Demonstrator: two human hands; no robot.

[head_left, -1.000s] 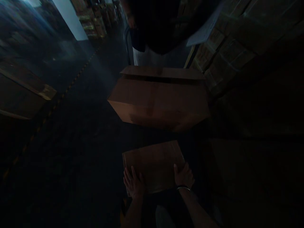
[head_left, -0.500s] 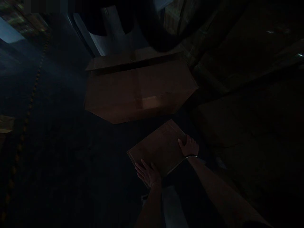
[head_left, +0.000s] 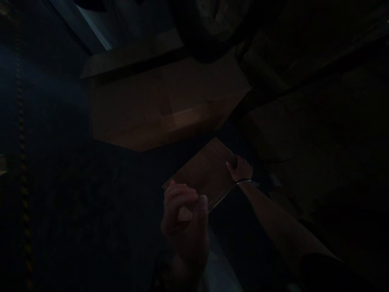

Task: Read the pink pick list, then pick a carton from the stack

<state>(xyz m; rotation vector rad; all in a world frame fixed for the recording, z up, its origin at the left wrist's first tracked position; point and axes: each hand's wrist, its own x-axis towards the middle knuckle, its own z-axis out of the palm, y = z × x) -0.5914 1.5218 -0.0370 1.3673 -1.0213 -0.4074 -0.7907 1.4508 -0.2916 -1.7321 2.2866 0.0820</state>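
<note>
In the dim head view, a small brown cardboard box lies tilted low at the centre. My right hand, with a bracelet at the wrist, grips its right edge, thumb on top. My left hand is raised in front of the box's near left corner and hides part of it. Its fingers are loosely curled with the thumb apart, and I see nothing in them. Beyond lies a large cardboard box, with a raised flap along its far side and tape across the middle.
A yellow-and-black marking line runs along the dark floor at the left. Stacked cartons or a shelf, too dark to make out, fill the right side. A dark curved shape hangs over the large box's far edge.
My left hand has come off the small box and risen toward the camera, its fingers curling. My right hand keeps its grip. The view has shifted, so the large box appears nearer.
</note>
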